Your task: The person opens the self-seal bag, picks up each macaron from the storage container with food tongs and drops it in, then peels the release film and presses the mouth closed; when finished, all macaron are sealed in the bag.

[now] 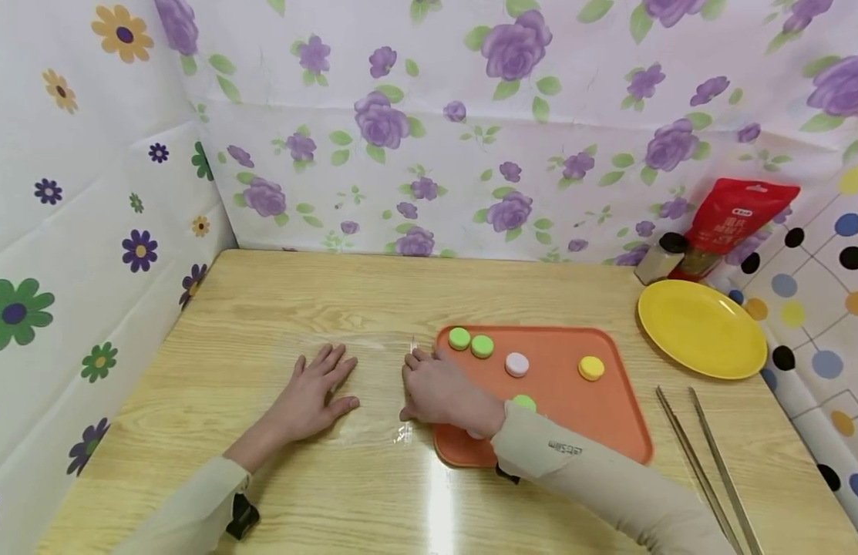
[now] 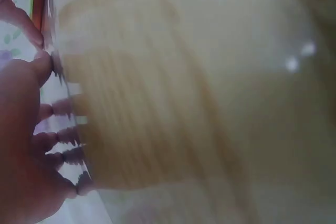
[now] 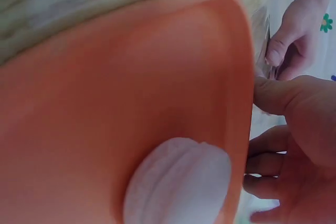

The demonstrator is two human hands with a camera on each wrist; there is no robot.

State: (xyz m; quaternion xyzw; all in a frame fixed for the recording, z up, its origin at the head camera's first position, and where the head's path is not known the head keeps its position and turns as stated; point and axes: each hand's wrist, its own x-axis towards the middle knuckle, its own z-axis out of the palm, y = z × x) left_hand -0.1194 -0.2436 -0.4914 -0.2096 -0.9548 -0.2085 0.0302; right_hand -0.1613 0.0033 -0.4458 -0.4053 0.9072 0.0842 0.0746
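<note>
A sheet of clear plastic film [image 1: 380, 385], its right edge wrinkled and shiny, lies on the wooden table. My left hand [image 1: 317, 395] rests flat on its left part, fingers spread. At the film's right edge, beside the orange tray [image 1: 619, 389], my right hand [image 1: 439, 388] touches down with thumb and fingers apart; its fingertips are partly hidden. Macarons sit on the tray: green ones [image 1: 482, 346], a pale one [image 1: 516, 364] and a yellow one [image 1: 591, 368]. In the right wrist view another pale macaron [image 3: 178, 182] lies near the tray's rim, under my forearm.
To the right of the tray lie metal tongs [image 1: 706, 455], arms spread. Behind them is a yellow plate [image 1: 702, 331]. A red pouch [image 1: 737, 216] and a black-capped jar [image 1: 661, 258] stand in the back right corner. Flowered cloth [image 1: 456, 162] hangs along the table's back edge.
</note>
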